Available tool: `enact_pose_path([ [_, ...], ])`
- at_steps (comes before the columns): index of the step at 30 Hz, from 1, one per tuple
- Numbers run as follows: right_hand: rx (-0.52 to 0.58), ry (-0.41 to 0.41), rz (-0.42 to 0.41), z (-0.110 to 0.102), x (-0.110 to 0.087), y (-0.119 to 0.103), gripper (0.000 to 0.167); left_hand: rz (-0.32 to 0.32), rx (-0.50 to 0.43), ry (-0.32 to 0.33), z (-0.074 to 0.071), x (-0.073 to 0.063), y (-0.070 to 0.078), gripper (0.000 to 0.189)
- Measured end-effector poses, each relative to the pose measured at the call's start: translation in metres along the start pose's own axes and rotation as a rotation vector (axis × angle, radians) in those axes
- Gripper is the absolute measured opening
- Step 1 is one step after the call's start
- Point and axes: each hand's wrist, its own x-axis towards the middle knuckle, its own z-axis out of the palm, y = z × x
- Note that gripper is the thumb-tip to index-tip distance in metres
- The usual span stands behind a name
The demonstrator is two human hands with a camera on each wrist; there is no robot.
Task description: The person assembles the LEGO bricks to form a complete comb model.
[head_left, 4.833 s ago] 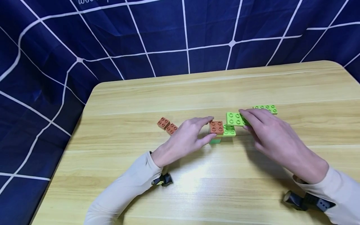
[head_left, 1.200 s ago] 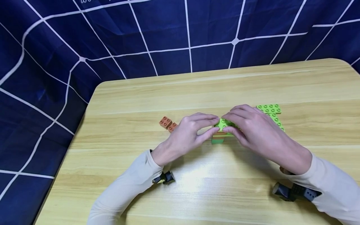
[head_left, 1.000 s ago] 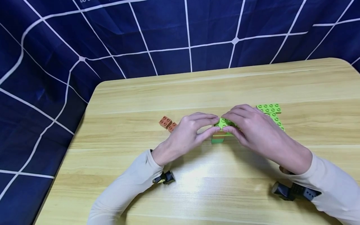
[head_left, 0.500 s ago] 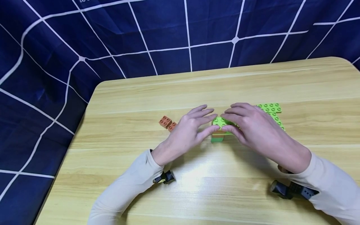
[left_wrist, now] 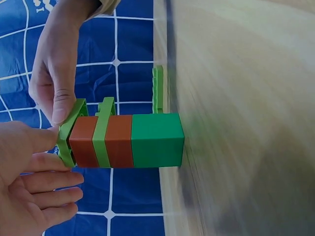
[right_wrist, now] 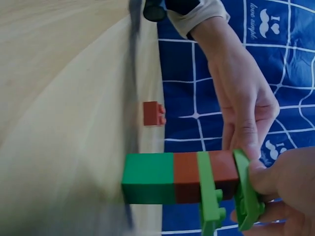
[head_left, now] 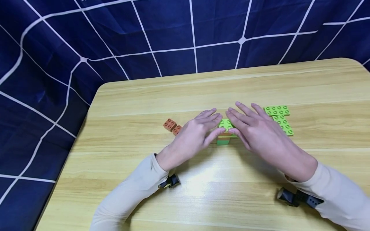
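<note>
Directly between the two hands, upright on the table (head_left: 231, 205), a stack of toy bricks (left_wrist: 119, 140). From the bottom: dark green block (left_wrist: 157, 140), lower brown brick (right_wrist: 187, 169), lower lime plate (left_wrist: 101, 142), upper brown brick (left_wrist: 83, 142), top lime plate (head_left: 226, 124). Both plates overhanging toward the right hand.

On the left side of the top lime plate, the left hand (head_left: 195, 134), thumb and forefinger at its edge, other fingers straight and loose, curled round nothing. Over the overhang, the right hand (head_left: 257, 130), thumb at the near edge, fingers extended, likewise uncurled. Apparently touching rather than clasping.

Probably in hand: seating the top lime plate. Looks slanted in both wrist views, though possibly only from the angle; full seating impossible to confirm. To do it well, line up the studs, then press straight down above the upper brown brick. Go easy on the free end under the right hand; otherwise, a risk of levering the plate loose or tipping the stack. Brace the side with the left fingertips, and check for an even seam.

Just past the right hand, on its outer side, two loose lime plates (head_left: 276, 110), studs up. Just outside the left hand, two loose brown bricks (head_left: 169, 124), one partly hidden by it. Beyond both hands, a blue cloth (head_left: 173, 32) with white lines.
</note>
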Motion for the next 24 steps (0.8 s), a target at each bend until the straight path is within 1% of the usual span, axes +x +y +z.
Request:
enact_pose_path([
  [4,0.011,0.032,-0.006,0.0032,-0.0018,0.0002,0.076,0.001,0.006,-0.001,0.0003,-0.0005,0.0002,0.039],
  [14,0.051,0.067,-0.053,0.0098,-0.0019,0.0066,0.073,0.001,0.009,0.007,0.0008,-0.0007,-0.0003,0.039],
  [24,0.063,0.029,-0.067,0.0077,0.0003,0.0090,0.074,-0.008,-0.030,0.001,0.0009,0.0000,-0.0021,0.038],
])
